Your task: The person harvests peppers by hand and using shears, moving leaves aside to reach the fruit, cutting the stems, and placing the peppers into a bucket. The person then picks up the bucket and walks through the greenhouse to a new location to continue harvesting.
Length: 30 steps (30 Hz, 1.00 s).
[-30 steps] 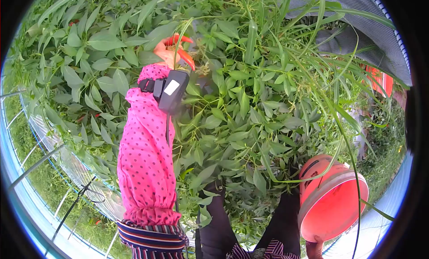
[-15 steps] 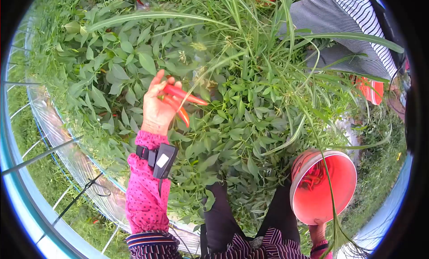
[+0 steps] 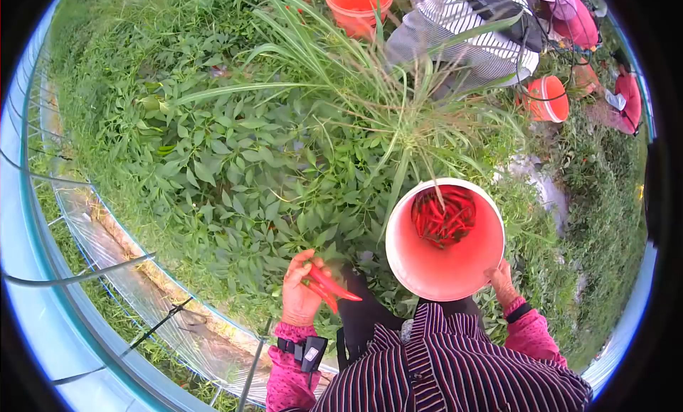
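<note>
My left hand [image 3: 302, 292], in a pink dotted sleeve with a black device at the wrist, holds red chili peppers [image 3: 333, 284] that point to the right. My right hand [image 3: 501, 278] grips the rim of a red bucket [image 3: 447, 273] in front of my body. The bucket is tilted so that its mouth faces me, and a heap of red peppers [image 3: 442, 216] lies inside it. The left hand is beside the bucket, to its left, not touching it. Leafy green pepper plants [image 3: 235, 156] spread out beyond both hands.
Tall grass [image 3: 405, 127] arches over the plants just beyond the bucket. At the top right a person in striped clothing [image 3: 469, 39] bends over, near two red buckets [image 3: 359, 10], [image 3: 548, 99]. Other people are behind. Plastic sheeting and hoops [image 3: 107, 234] run along the left.
My left hand has come down and nearer my body, still holding the peppers. The bucket has moved left and up, showing more of its peppers. The view has shifted, and more people appear.
</note>
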{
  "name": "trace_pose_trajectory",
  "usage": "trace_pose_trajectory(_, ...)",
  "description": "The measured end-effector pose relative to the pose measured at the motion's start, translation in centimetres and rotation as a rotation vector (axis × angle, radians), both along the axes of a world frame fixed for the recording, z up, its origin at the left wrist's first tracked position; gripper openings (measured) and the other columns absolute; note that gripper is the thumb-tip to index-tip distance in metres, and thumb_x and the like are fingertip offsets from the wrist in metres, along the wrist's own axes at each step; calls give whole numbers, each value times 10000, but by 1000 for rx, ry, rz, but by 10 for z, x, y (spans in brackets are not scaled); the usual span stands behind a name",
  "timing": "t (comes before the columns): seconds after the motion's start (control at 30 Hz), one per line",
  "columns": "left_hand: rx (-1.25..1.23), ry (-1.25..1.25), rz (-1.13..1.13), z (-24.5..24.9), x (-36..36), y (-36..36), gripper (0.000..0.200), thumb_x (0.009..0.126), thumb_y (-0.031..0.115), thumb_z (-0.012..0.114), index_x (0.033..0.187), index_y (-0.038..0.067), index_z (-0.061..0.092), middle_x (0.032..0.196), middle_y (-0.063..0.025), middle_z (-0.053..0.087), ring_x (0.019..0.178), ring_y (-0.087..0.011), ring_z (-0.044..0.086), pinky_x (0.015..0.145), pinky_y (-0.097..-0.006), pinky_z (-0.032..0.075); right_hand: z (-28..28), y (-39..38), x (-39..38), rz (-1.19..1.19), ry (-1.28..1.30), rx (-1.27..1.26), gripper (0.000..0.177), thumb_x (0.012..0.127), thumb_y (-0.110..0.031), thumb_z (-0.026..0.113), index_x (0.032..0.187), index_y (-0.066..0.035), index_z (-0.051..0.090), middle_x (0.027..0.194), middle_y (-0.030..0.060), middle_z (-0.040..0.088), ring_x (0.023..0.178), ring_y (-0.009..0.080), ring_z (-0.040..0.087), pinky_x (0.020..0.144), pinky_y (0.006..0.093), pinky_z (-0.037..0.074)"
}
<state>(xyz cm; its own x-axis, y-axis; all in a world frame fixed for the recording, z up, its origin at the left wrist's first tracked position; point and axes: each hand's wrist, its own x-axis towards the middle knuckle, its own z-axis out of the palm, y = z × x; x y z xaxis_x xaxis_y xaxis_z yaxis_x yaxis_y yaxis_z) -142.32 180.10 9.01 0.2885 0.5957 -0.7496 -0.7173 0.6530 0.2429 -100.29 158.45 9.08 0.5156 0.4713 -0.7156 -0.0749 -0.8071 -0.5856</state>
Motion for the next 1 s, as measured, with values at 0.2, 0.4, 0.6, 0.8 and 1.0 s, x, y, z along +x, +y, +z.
trace_pose_trajectory(0.2, 228, 114, 24, 81, 22, 6, 257, 782, 68, 513, 1030, 14, 554, 846, -139, 583, 753, -264, 573, 706, -381, 498, -12, 12, -38, 132, -58, -138, 276, 644, -121, 580, 862, 46, 601, 755, 146, 640, 710, 236, 617, 647, 352, 489)
trace_pose_trajectory(0.4, 437, -7, -95, 193, 58, 7, 220, 823, 38, 522, 1041, 40, 559, 955, -138, 564, 829, -268, 546, 774, -381, 473, -11, 5, -82, 237, -33, -168, 434, 625, -304, 625, 870, 54, 626, 866, 251, 633, 853, 351, 629, 744, 400, 491)
trace_pose_trajectory(0.6, 638, 100, -579, 158, 117, -11, 253, 834, 43, 470, 1068, -30, 533, 948, -181, 594, 894, -301, 599, 836, -418, 475, 31, 26, -102, 267, -13, -186, 447, 632, -335, 636, 863, 47, 643, 863, 253, 633, 854, 340, 631, 754, 384, 487)
trace_pose_trajectory(0.8, 1613, 1294, -1014, 96, 100, -53, 355, 809, 200, 575, 1089, -18, 559, 1088, -155, 583, 1010, -284, 545, 862, -430, 421, 39, 24, -95, 176, -66, -127, 404, 645, -308, 622, 836, 47, 649, 810, 240, 637, 822, 341, 636, 738, 386, 487)
trace_pose_trajectory(1.0, 885, 916, -615, 113, 56, -71, 218, 857, 131, 557, 983, -41, 597, 860, -120, 630, 778, -196, 585, 721, -316, 469, 60, 17, -83, -47, -97, -69, 363, 644, -265, 622, 806, 59, 646, 775, 204, 646, 777, 293, 639, 700, 369, 478)
